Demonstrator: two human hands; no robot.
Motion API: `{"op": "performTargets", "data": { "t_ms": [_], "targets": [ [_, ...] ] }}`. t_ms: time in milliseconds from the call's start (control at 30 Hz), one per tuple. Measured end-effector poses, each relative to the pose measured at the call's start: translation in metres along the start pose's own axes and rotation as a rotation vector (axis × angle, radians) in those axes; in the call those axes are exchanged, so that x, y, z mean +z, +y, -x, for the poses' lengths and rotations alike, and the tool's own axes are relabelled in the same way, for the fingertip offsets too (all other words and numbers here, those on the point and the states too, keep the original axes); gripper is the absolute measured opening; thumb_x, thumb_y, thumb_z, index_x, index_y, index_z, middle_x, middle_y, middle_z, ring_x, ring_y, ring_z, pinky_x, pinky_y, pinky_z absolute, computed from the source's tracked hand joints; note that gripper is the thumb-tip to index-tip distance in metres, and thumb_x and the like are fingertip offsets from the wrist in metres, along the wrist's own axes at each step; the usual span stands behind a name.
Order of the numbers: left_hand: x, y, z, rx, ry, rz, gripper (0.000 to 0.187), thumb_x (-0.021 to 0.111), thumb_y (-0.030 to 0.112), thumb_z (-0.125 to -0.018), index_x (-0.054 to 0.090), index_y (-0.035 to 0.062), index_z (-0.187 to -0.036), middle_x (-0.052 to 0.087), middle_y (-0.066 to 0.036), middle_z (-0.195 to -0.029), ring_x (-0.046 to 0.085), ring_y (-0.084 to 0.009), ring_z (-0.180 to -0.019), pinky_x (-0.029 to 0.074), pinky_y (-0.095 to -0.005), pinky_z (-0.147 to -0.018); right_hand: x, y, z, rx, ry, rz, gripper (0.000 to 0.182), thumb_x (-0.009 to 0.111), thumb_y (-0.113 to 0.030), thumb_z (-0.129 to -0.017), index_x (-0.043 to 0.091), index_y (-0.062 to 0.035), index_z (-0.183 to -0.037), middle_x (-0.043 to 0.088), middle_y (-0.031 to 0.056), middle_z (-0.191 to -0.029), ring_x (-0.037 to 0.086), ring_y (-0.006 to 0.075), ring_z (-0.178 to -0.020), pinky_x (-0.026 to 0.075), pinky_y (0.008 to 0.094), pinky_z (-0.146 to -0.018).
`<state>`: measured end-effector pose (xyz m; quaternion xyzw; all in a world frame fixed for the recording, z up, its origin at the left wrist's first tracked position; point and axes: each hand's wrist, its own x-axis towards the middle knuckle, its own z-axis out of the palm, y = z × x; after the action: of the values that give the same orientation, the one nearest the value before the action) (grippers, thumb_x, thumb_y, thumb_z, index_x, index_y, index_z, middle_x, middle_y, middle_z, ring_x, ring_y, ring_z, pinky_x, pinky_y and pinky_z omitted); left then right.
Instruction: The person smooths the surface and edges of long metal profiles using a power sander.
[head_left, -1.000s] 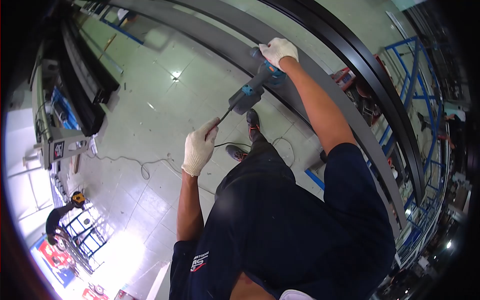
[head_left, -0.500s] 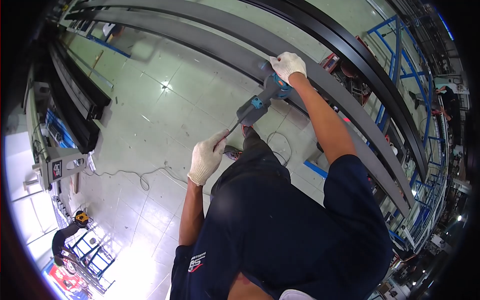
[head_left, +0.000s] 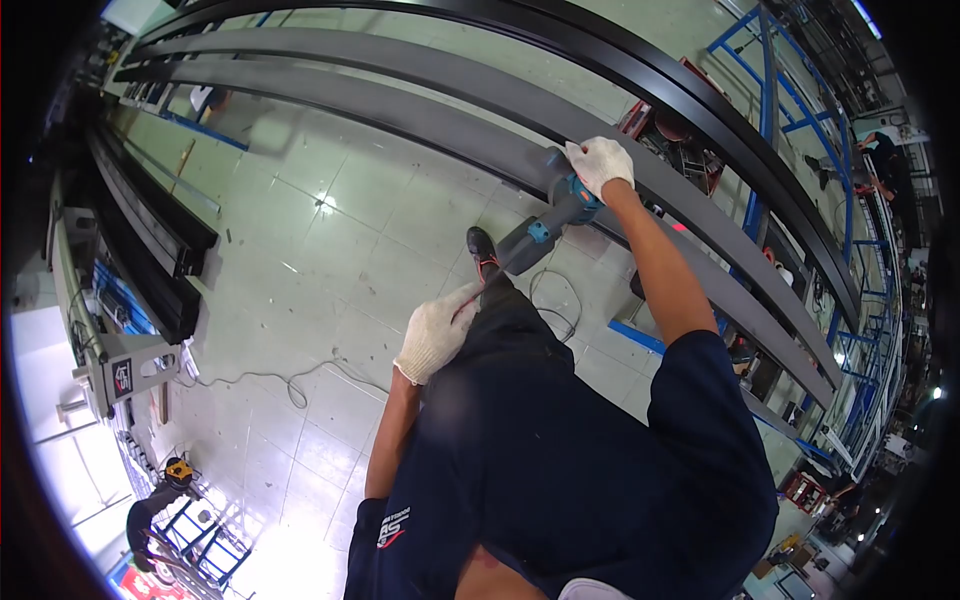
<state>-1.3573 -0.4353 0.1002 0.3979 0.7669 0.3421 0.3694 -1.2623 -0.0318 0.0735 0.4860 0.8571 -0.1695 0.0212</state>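
Observation:
My right hand [head_left: 603,166], in a white knit glove, is closed round the head end of a blue-and-grey power tool [head_left: 570,205]. The tool lies over a long grey metal profile [head_left: 400,116]; its contact with the profile is hidden. A dark cable runs from the tool's rear end toward my left hand [head_left: 437,335], which is gloved too and closed round the cable near my thigh. A second grey profile [head_left: 420,75] runs alongside the first, and a glossy black profile [head_left: 690,95] lies beyond.
Blue metal frames [head_left: 770,110] stand at the right. Black profiles [head_left: 150,230] rest at the left beside a grey machine [head_left: 130,372]. A loose cable [head_left: 297,385] lies on the tiled floor. Other people [head_left: 880,165] are at the right and a person [head_left: 175,480] is at lower left.
My right hand and the tool show slightly further right and lower in view. My left hand has shifted right and down, nearer my thigh. One shoe now shows more fully.

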Motion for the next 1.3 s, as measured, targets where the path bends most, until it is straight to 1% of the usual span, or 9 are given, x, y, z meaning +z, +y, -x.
{"op": "performTargets", "data": {
  "t_ms": [300,500,600,800,833,867,1100,1200,1300],
  "targets": [
    [0.027,0.010,-0.015,0.132,-0.071,-0.079,0.041,0.066,0.026,-0.111,0.073,0.0085,-0.147,0.080,-0.026,-0.118,0.078,-0.0461,-0.108,0.061,-0.0505,-0.094,-0.024,0.111,0.028,0.223,0.031,-0.062,0.056,0.060,-0.057,-0.106,0.087,-0.0102,-0.095,0.081,0.0253,-0.103,0.077,0.0487,-0.108,0.060,0.0547,-0.099],
    [0.028,0.010,-0.021,0.150,-0.141,-0.092,0.039,0.069,0.026,-0.110,0.075,0.0086,-0.144,0.081,-0.025,-0.118,0.078,-0.0456,-0.107,0.062,-0.0509,-0.092,-0.042,0.207,0.047,0.425,0.234,-0.047,0.058,0.060,-0.059,-0.105,0.087,-0.0079,-0.098,0.080,0.0276,-0.107,0.077,0.0493,-0.111,0.059,0.0546,-0.099],
    [0.029,0.007,-0.023,0.178,-0.136,-0.057,0.035,0.071,0.026,-0.109,0.078,0.0098,-0.140,0.081,-0.024,-0.117,0.079,-0.0444,-0.106,0.062,-0.0496,-0.090,-0.037,0.267,0.044,0.541,0.323,-0.083,0.056,0.064,-0.056,-0.104,0.085,-0.0049,-0.094,0.081,0.0250,-0.097,0.081,0.0455,-0.100,0.061,0.0523,-0.089],
    [0.007,-0.002,-0.042,0.061,-0.087,-0.068,0.029,0.073,0.027,-0.108,0.083,0.0131,-0.132,0.082,-0.021,-0.112,0.080,-0.0413,-0.101,0.063,-0.0472,-0.087,-0.029,0.299,0.040,0.661,0.455,-0.091,0.055,0.067,-0.055,-0.102,0.085,-0.0027,-0.097,0.080,0.0230,-0.088,0.082,0.0408,-0.090,0.061,0.0495,-0.082],
    [0.003,-0.007,-0.047,0.038,-0.071,-0.076,0.029,0.074,0.027,-0.108,0.084,0.0136,-0.131,0.082,-0.021,-0.110,0.081,-0.0406,-0.100,0.063,-0.0464,-0.086,-0.026,0.299,0.041,0.673,0.468,-0.093,0.055,0.068,-0.055,-0.101,0.086,-0.0028,-0.097,0.080,0.0226,-0.087,0.082,0.0403,-0.089,0.060,0.0491,-0.082],
    [-0.001,-0.013,-0.053,0.015,-0.054,-0.085,0.028,0.074,0.027,-0.108,0.084,0.0141,-0.130,0.082,-0.021,-0.109,0.082,-0.0399,-0.099,0.063,-0.0456,-0.084,-0.037,0.282,0.040,0.725,0.313,-0.120,0.061,0.064,-0.064,-0.102,0.087,-0.0107,-0.120,0.080,0.0279,-0.122,0.074,0.0485,-0.124,0.058,0.0509,-0.106],
    [-0.082,-0.065,-0.100,-0.243,0.171,-0.081,0.030,0.073,0.027,-0.111,0.084,0.0062,-0.130,0.083,-0.022,-0.098,0.081,-0.0302,-0.085,0.062,-0.0401,-0.082,-0.033,0.153,0.011,0.593,0.123,-0.297,0.058,0.062,-0.066,-0.105,0.087,-0.0140,-0.101,0.082,0.0197,-0.106,0.077,0.0443,-0.108,0.059,0.0495,-0.096],
    [-0.118,-0.050,-0.131,-0.263,0.330,-0.107,0.034,0.074,0.026,-0.110,0.081,0.0024,-0.133,0.083,-0.016,-0.101,0.078,-0.0244,-0.089,0.061,-0.0368,-0.084,-0.027,0.092,-0.007,0.433,0.104,-0.259,0.056,0.061,-0.063,-0.105,0.086,-0.0134,-0.106,0.082,0.0195,-0.110,0.076,0.0446,-0.111,0.058,0.0517,-0.097],
    [-0.123,-0.024,-0.163,-0.082,0.338,-0.140,0.038,0.075,0.026,-0.109,0.079,0.0033,-0.139,0.080,-0.011,-0.103,0.074,-0.0229,-0.090,0.059,-0.0352,-0.084,-0.011,0.033,-0.028,0.225,0.172,-0.173,0.052,0.061,-0.058,-0.108,0.083,-0.0109,-0.103,0.079,0.0175,-0.111,0.075,0.0418,-0.112,0.058,0.0535,-0.097]
  ]
}}
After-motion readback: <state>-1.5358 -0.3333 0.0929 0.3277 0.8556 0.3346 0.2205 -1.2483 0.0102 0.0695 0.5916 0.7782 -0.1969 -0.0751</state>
